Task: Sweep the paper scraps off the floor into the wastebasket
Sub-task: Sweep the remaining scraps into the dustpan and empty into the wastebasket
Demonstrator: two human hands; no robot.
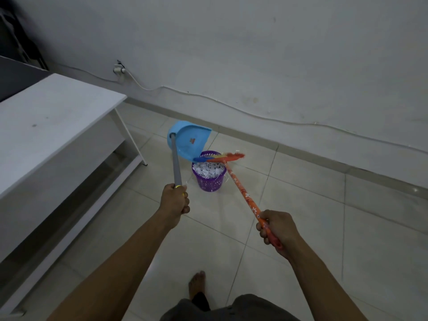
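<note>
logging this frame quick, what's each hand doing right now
Left hand: closed, gripping the grey dustpan handle.
Right hand: closed, gripping the orange broom handle.

No text, brand or number can be read here. The blue dustpan [185, 147] carries a small red label [192, 140] on its inner face, but the print is too small and blurred to read. The orange broom handle [243, 191] shows only white flower marks, not letters.
</note>
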